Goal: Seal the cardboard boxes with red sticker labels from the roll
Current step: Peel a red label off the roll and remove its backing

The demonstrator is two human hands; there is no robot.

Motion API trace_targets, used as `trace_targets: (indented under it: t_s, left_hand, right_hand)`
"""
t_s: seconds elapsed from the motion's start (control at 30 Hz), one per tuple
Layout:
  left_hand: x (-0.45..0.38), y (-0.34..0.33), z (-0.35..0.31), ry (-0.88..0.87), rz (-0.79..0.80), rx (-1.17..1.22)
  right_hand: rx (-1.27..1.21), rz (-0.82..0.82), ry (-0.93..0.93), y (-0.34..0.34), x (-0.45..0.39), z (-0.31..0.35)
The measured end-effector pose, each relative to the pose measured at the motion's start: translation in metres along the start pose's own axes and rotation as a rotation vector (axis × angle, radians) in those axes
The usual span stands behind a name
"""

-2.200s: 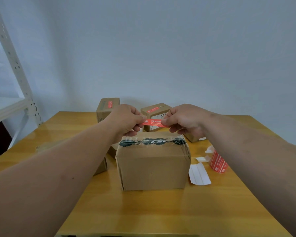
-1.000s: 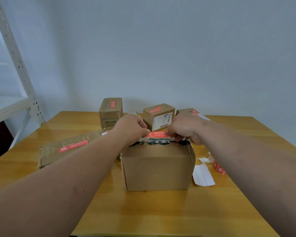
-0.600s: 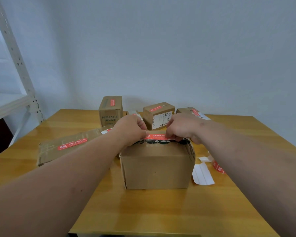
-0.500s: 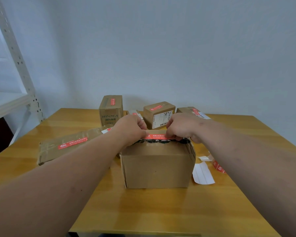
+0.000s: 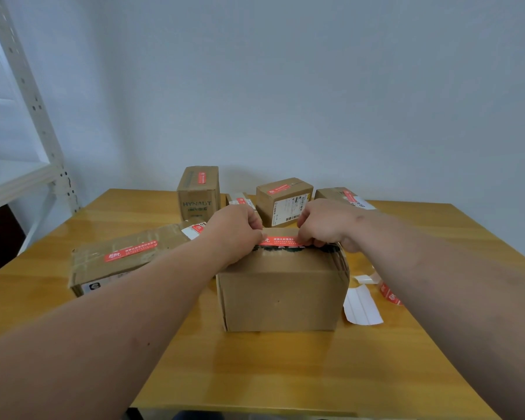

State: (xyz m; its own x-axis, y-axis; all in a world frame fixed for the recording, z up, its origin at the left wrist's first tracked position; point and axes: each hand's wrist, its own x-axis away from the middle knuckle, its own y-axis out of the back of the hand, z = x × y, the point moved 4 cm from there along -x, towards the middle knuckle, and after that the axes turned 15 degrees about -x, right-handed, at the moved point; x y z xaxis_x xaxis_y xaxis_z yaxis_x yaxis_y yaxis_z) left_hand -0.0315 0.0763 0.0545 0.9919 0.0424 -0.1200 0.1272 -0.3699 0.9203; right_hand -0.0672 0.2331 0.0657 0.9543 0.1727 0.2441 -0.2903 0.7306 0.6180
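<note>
Box [image 5: 281, 294] at frame centre on worktop [image 5: 285, 374] | red sticker [image 5: 281, 240] held along top seam, taut for straight placement | left hand [image 5: 235, 230], right hand [image 5: 328, 224]: fingers curled, pinching sticker ends | roll [image 5: 390, 294] mid-right, kept within reach.

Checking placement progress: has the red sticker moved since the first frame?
Yes. The red sticker came down from above the front box onto its top.

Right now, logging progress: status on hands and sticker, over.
Both hands, left and right, pinch sticker ends on box top. Sticker down flat. Nothing in the way.
</note>
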Motion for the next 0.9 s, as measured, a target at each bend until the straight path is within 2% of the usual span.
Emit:
trace_targets:
  t_s: [0.9]
  left_hand:
    - [-0.0023, -0.0025, 0.0, 0.004, -0.004, -0.033]
  right_hand:
    - [0.024, 0.004, -0.004, -0.0024, -0.0093, -0.0012]
